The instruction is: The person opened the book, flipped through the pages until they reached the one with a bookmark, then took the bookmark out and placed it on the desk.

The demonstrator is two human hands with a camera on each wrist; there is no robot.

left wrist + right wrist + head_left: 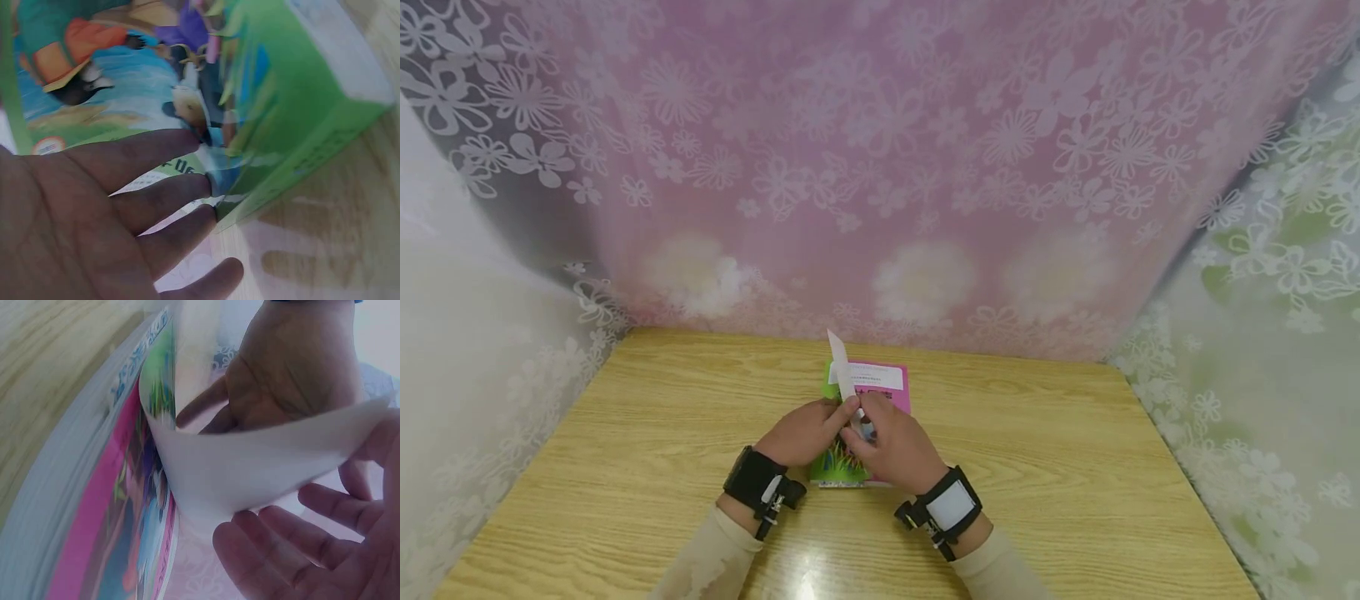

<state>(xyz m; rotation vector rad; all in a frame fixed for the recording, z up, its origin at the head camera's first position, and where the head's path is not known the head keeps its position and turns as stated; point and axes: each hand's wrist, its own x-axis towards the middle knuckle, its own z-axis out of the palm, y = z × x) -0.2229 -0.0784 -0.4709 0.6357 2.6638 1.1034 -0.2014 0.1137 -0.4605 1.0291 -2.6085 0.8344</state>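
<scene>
A paperback book with a green and pink illustrated cover lies on the table. Its front cover is bent up, its white inner side facing the right hand. My left hand holds this cover, thumb on the white side and fingers lying along the printed outer side. In the left wrist view those fingers touch the cover close to the green spine; the thumb is hidden there. My right hand pinches the cover's raised edge, with its fingers under it.
The wooden table spreads out around the book. A pink flowered curtain hangs at the back, and pale flowered sheets stand at both sides. Each wrist wears a black strap with a small camera.
</scene>
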